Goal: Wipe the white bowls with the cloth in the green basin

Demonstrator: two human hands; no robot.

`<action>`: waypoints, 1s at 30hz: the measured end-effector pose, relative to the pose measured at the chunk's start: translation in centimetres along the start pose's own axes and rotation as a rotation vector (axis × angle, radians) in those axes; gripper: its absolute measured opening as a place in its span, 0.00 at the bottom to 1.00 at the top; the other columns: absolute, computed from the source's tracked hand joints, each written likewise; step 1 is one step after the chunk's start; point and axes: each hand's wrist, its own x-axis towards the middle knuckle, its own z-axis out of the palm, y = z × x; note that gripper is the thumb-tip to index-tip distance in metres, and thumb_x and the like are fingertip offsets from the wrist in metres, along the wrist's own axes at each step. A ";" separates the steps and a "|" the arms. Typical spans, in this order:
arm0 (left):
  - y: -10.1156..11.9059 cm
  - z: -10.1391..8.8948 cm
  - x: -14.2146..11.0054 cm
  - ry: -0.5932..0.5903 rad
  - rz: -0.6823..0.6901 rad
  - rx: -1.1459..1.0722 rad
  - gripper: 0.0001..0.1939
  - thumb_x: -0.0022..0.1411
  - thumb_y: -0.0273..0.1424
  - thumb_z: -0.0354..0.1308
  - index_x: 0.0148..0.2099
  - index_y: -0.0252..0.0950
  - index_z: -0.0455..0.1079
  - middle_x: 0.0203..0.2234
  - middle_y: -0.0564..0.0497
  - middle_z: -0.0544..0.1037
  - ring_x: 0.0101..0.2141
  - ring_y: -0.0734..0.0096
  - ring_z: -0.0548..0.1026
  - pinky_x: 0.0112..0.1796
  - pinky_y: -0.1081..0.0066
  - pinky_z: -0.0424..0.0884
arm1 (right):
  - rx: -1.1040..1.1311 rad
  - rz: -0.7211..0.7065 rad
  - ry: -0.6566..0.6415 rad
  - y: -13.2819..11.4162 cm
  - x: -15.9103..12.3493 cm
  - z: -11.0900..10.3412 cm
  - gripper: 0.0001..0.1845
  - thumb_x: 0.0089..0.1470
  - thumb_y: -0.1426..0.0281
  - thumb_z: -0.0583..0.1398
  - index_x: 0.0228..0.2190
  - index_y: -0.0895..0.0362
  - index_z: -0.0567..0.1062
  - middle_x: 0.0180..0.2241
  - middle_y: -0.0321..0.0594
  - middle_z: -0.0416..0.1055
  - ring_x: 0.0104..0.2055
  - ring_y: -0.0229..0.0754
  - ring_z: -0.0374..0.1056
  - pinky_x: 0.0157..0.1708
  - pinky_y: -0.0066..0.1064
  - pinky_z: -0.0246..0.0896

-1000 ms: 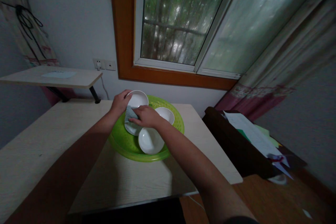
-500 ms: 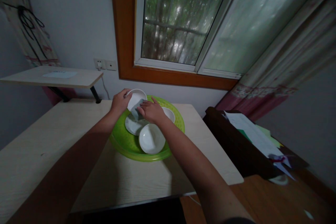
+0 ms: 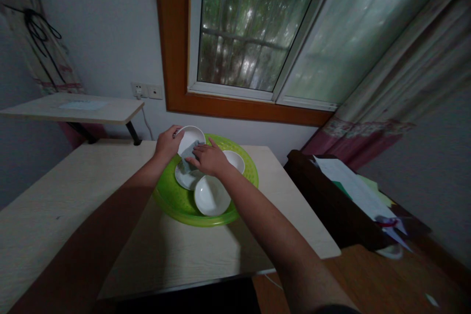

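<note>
My left hand (image 3: 168, 142) grips the rim of a white bowl (image 3: 192, 134), which is tilted above the back left of a green basin (image 3: 176, 210). A grey-blue cloth (image 3: 187, 157) lies against the bowl's near side, pressed there by my right hand (image 3: 209, 158), whose fingers reach over it. Below the cloth a white dish (image 3: 185, 179) rests in the basin, partly covered. Another white bowl (image 3: 212, 196) stands at the basin's front, and a third bowl (image 3: 235, 160) is at the right, partly hidden behind my right hand.
The basin stands on a pale wooden table (image 3: 198, 250) below a window (image 3: 243, 34). A raised shelf (image 3: 91, 113) occupies the table's back left. Papers (image 3: 349, 186) lie on a dark piece of furniture (image 3: 316, 201) to the right.
My right hand has moved the cloth up and right from the dish's left side onto the held bowl, then slightly back down and left. The held bowl has tilted and shifted slightly left.
</note>
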 end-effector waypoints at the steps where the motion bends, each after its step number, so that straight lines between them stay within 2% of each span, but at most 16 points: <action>1: 0.0 0.0 0.0 -0.004 -0.002 0.003 0.19 0.64 0.42 0.51 0.50 0.38 0.75 0.43 0.47 0.81 0.41 0.63 0.75 0.45 0.68 0.68 | 0.012 -0.023 -0.032 -0.1 0.0 -0.2 0.30 0.68 0.50 0.48 0.45 0.59 0.78 0.48 0.49 0.78 0.56 0.46 0.70 0.68 0.49 0.37; 4: -0.2 0.1 0.1 -0.027 -0.002 0.023 0.19 0.64 0.41 0.51 0.50 0.39 0.74 0.43 0.47 0.81 0.42 0.63 0.75 0.46 0.67 0.68 | 0.072 -0.096 -0.102 -0.4 0.0 -0.6 0.28 0.68 0.51 0.49 0.46 0.60 0.77 0.44 0.48 0.80 0.51 0.45 0.73 0.66 0.46 0.43; 7: -0.5 0.2 0.2 -0.038 0.011 0.013 0.19 0.64 0.41 0.50 0.50 0.39 0.74 0.44 0.47 0.80 0.43 0.62 0.75 0.47 0.67 0.67 | 0.172 -0.152 -0.110 -0.6 -0.1 -0.9 0.25 0.67 0.52 0.52 0.49 0.59 0.75 0.47 0.47 0.78 0.50 0.44 0.73 0.63 0.41 0.50; 10: -0.8 0.4 0.2 -0.041 0.017 -0.023 0.19 0.64 0.41 0.49 0.49 0.39 0.73 0.44 0.47 0.80 0.43 0.62 0.74 0.47 0.67 0.67 | 0.245 -0.140 -0.089 -0.7 -0.1 -1.0 0.24 0.65 0.54 0.56 0.52 0.58 0.73 0.50 0.47 0.76 0.51 0.44 0.72 0.54 0.35 0.60; 13: -0.6 0.5 0.1 -0.059 0.008 -0.045 0.18 0.63 0.41 0.49 0.49 0.39 0.72 0.43 0.48 0.79 0.42 0.63 0.74 0.46 0.67 0.67 | 0.238 -0.125 -0.084 -0.7 0.0 -0.9 0.23 0.64 0.55 0.57 0.52 0.58 0.72 0.48 0.47 0.77 0.48 0.44 0.72 0.48 0.32 0.62; 16: -0.1 0.4 0.0 -0.067 -0.006 -0.078 0.17 0.63 0.42 0.49 0.47 0.39 0.71 0.42 0.49 0.78 0.41 0.64 0.73 0.46 0.67 0.67 | 0.137 -0.112 -0.086 -0.5 0.2 -0.6 0.19 0.63 0.61 0.59 0.52 0.58 0.72 0.48 0.47 0.77 0.48 0.46 0.72 0.49 0.34 0.62; 21: -0.2 0.7 -0.1 -0.082 -0.114 -0.155 0.12 0.59 0.38 0.49 0.43 0.41 0.66 0.36 0.51 0.76 0.38 0.64 0.72 0.41 0.66 0.66 | -0.049 -0.114 -0.045 -0.1 0.4 -0.2 0.14 0.60 0.73 0.59 0.48 0.58 0.73 0.45 0.45 0.77 0.49 0.46 0.72 0.61 0.40 0.53; 23: -0.7 1.0 0.1 -0.105 -0.175 -0.205 0.11 0.56 0.36 0.49 0.43 0.42 0.64 0.33 0.52 0.74 0.35 0.63 0.71 0.39 0.65 0.66 | -0.100 -0.119 -0.018 0.1 0.3 -0.1 0.13 0.61 0.75 0.57 0.47 0.58 0.73 0.45 0.45 0.77 0.48 0.46 0.73 0.63 0.42 0.51; 27: -1.7 1.6 0.5 -0.132 -0.276 -0.339 0.18 0.48 0.33 0.53 0.44 0.42 0.59 0.29 0.54 0.68 0.31 0.63 0.69 0.34 0.65 0.64 | -0.183 -0.119 -0.006 0.5 0.2 -0.1 0.10 0.64 0.76 0.55 0.44 0.59 0.74 0.43 0.45 0.76 0.47 0.46 0.73 0.64 0.44 0.51; 30: -1.9 1.9 0.7 -0.167 -0.343 -0.411 0.21 0.47 0.35 0.56 0.45 0.42 0.58 0.29 0.54 0.67 0.29 0.65 0.68 0.31 0.67 0.62 | -0.216 -0.122 -0.019 0.9 0.1 -0.2 0.10 0.65 0.74 0.54 0.42 0.60 0.75 0.42 0.46 0.76 0.46 0.46 0.73 0.66 0.45 0.47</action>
